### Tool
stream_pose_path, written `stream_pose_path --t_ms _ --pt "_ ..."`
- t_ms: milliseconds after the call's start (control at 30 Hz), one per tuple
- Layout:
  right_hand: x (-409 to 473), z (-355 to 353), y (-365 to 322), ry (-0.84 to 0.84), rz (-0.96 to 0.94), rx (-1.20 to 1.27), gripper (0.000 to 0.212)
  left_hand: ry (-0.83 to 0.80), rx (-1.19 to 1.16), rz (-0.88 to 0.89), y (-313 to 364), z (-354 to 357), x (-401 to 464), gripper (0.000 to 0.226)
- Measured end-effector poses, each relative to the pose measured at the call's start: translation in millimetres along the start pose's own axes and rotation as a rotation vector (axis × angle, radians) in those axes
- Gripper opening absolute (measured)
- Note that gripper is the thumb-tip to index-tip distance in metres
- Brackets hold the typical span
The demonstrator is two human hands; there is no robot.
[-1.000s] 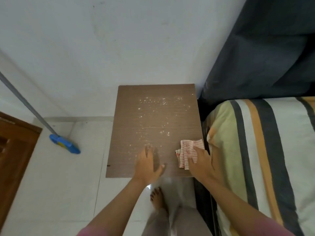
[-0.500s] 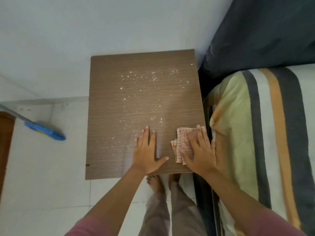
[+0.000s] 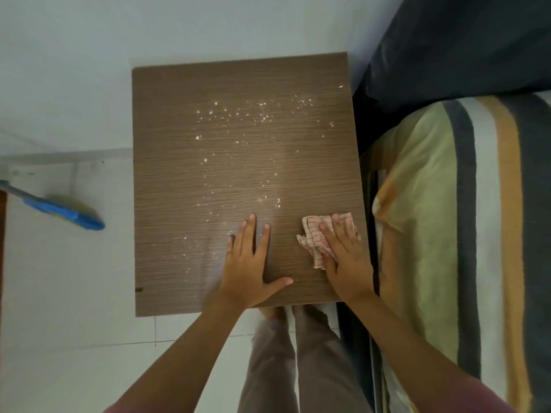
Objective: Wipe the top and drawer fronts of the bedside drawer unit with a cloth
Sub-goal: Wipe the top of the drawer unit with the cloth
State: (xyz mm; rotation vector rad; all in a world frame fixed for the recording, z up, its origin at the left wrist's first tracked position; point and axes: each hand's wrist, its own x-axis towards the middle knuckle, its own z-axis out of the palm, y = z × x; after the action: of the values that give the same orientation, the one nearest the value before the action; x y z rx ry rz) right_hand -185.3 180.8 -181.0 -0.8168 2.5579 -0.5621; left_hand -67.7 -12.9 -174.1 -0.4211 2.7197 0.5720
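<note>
I look straight down on the brown wood-grain top of the bedside drawer unit [image 3: 185, 180]. White crumbs or dust specks are scattered over its middle and far part. My left hand [image 3: 249, 263] lies flat on the near part of the top, fingers spread, holding nothing. My right hand [image 3: 346, 257] presses a crumpled pink-and-white checked cloth [image 3: 313, 236] onto the top near its right edge. The drawer fronts are hidden below the top.
A bed with a striped cover [image 3: 465, 234] and a dark pillow or blanket [image 3: 453, 43] stands close along the unit's right side. A blue mop head [image 3: 68, 214] rests on the white tiled floor at left. The wall is behind the unit. My legs are below the near edge.
The view has shifted so the unit sits larger and more central. Both hands stayed near the front of the top; the right hand with the cloth slid slightly toward the right edge.
</note>
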Motion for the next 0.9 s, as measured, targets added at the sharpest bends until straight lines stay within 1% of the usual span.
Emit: stream_pose_path --t_ms 100,233,300,400,500,567,700,900 --pt "7 -4 -14 0.083 0.02 0.13 0.051 0.051 -0.007 -0.006 -3 -10 11 0.11" --pt "26 -17 -27 0.205 0.11 0.318 0.054 0.151 -0.033 -0.033 -16 -32 43 0.102" --pt "40 -24 -27 0.283 0.115 0.355 0.05 0.181 -0.019 -0.046 -27 -43 64 0.098" --pt "72 -36 -25 0.357 0.095 0.386 0.048 0.202 0.018 -0.076 -42 -59 96 0.089" --pt "113 -50 -21 0.442 0.071 0.364 0.045 0.193 0.04 -0.079 -51 -66 116 0.082" --pt "142 -60 -19 0.452 0.075 0.372 0.046 0.183 0.068 -0.076 -54 -62 119 0.08" --pt "202 -78 -12 0.472 0.05 0.353 0.045 0.215 0.064 -0.065 -56 -58 121 0.079" --pt "283 -90 -6 0.419 0.04 0.303 0.045 0.222 0.053 -0.078 -57 -58 123 0.079"
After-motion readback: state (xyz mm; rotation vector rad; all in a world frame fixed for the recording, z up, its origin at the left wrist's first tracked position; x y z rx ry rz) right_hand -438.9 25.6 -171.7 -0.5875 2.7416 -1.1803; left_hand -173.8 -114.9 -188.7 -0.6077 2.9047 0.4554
